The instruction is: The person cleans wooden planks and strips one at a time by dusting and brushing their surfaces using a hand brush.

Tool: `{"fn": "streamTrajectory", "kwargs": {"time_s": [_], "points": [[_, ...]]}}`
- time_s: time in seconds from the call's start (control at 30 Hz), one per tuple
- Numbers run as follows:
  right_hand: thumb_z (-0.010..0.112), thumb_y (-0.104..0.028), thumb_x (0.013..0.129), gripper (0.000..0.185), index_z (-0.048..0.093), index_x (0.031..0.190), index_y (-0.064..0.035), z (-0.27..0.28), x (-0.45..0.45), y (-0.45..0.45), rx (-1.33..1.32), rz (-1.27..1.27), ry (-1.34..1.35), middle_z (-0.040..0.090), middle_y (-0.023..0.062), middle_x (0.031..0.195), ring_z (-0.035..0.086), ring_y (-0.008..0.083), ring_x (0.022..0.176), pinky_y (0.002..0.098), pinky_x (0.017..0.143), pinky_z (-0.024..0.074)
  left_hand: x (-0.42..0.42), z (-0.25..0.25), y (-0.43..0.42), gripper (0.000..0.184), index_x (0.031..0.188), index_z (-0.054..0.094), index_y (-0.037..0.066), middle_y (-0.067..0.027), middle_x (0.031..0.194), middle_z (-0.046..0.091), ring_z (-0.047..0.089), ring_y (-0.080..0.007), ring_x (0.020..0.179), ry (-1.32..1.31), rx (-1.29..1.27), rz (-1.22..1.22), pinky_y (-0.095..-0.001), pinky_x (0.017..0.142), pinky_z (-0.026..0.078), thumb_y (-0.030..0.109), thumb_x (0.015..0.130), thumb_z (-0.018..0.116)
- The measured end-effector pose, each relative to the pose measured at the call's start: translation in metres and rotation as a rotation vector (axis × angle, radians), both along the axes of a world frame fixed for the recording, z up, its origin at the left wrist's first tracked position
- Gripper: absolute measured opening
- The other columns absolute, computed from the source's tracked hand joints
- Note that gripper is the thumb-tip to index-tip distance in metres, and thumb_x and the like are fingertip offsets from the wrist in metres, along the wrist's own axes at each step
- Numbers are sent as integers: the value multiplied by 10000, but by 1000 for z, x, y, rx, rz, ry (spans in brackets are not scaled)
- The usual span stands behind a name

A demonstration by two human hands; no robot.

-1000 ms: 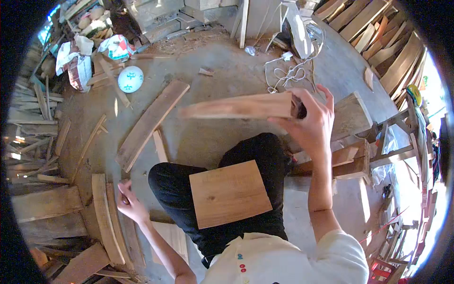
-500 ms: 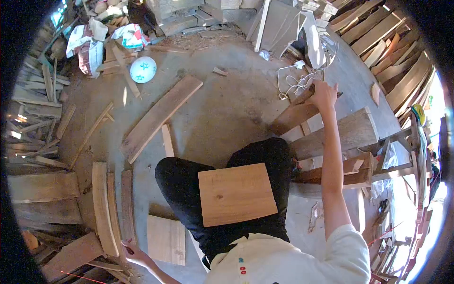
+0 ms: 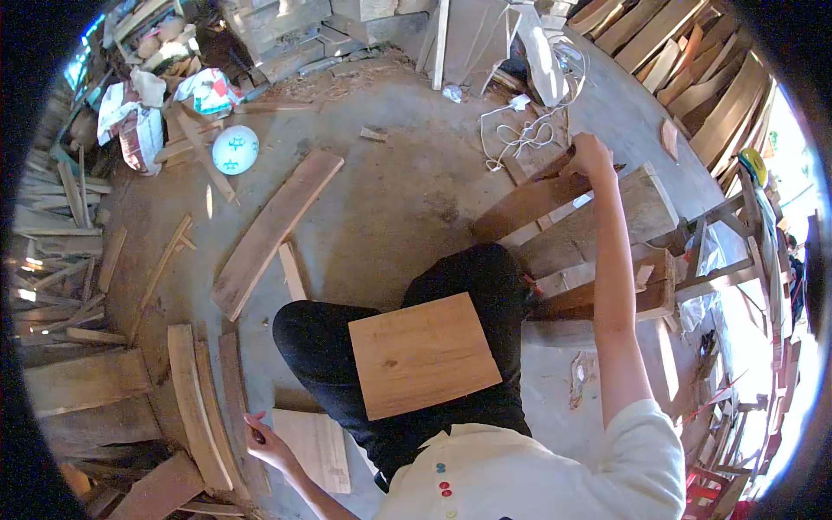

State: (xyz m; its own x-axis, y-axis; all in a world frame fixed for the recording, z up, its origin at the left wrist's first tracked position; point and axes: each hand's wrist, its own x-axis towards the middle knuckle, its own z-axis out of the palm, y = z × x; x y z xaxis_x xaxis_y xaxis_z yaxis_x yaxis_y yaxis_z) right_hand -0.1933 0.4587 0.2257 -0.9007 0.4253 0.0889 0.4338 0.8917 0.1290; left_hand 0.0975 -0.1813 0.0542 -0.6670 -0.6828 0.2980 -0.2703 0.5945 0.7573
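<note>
The brown plank [image 3: 529, 204] slants over the concrete floor [image 3: 390, 191], its far end under the right hand [image 3: 592, 160] — fingers gripping that end. The left hand [image 3: 270, 446] curls around a small dark object [image 3: 257, 436], too small to identify. A squarish board [image 3: 425, 355] rests across the lap; beyond, a white ball [image 3: 236, 150] and tangled cord [image 3: 524, 139] — and stacked timber [image 3: 719, 87].

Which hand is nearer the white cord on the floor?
Right. The right hand is close to the white cord, on its right; the left hand is far off, beside the legs.
</note>
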Motion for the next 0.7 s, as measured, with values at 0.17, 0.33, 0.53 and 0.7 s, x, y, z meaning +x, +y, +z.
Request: {"fn": "streamTrajectory", "kwargs": {"time_s": [0.17,0.33,0.53,0.7], "points": [[853,-286,466,590,632,964,-59,-1,2,-2,-50,107,51,643,142,1024,604,348,977,462,797,487,0,-4,-1,428,790,658,-27,15,606,508,292,-63,518,9,6,-51,-269,458,232,296,984,453],[845,-269,469,610,637,1012,-85,-6,-8,-3,-97,193,108,648,119,1026,602,332,987,454,800,484,3,5,4,350,799,652,-18,37,556,438,288,-43,503,44,-14,-74,-268,439,196,220,980,470],[835,-253,484,623,646,1070,-156,3,-2,-4,-97,29,136,650,87,1065,594,292,1033,437,831,469,19,4,-9,377,783,659,-17,43,540,412,280,-43,500,34,-49,31,-272,440,195,239,982,467],[834,-291,522,600,649,1082,-181,-16,-6,-6,38,66,334,662,75,1037,607,286,1010,425,837,456,16,1,-4,378,772,664,-12,44,531,405,278,-43,495,12,-51,22,-273,437,195,235,981,469]]}}
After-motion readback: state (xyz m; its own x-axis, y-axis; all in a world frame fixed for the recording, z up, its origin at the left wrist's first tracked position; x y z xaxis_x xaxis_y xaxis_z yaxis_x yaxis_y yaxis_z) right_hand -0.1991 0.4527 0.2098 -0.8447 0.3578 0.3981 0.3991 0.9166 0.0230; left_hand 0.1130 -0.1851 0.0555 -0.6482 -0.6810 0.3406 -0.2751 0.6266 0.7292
